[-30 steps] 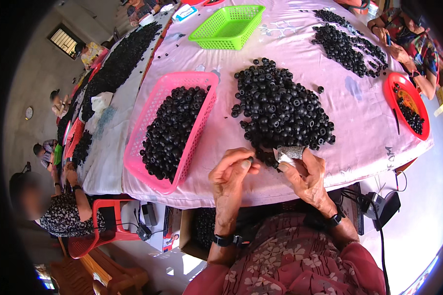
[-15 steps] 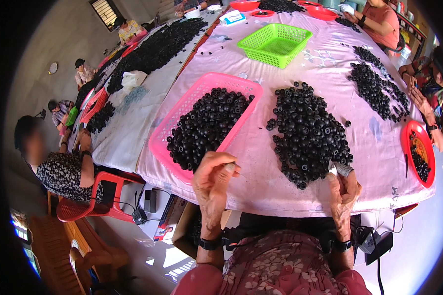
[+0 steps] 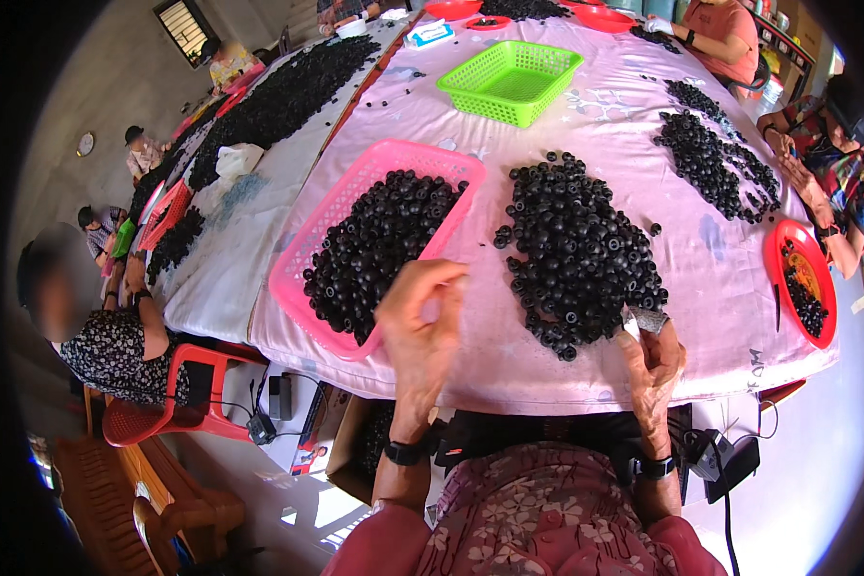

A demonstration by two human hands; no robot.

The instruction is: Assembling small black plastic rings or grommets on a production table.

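Observation:
My left hand is raised by the near right corner of a pink perforated basket. Its fingers are bent and smeared by motion, so whether they hold anything does not show. Inside the basket lies a heap of small black ring-shaped pieces. At the near edge of a second black heap on the cloth, my right hand has its fingers closed together. A small silvery-grey piece shows at those fingertips; I cannot tell whether it is gripped or wrapped round a finger.
A green perforated basket stands farther back on the pink cloth. To the right are more black pieces and a red tray. Other people sit around the tables. A red chair is at the left.
My left hand has turned from a thumb-and-finger pinch and blurred. My right hand stays at the heap's near edge. The whole view has shifted slightly, moving things left and up.

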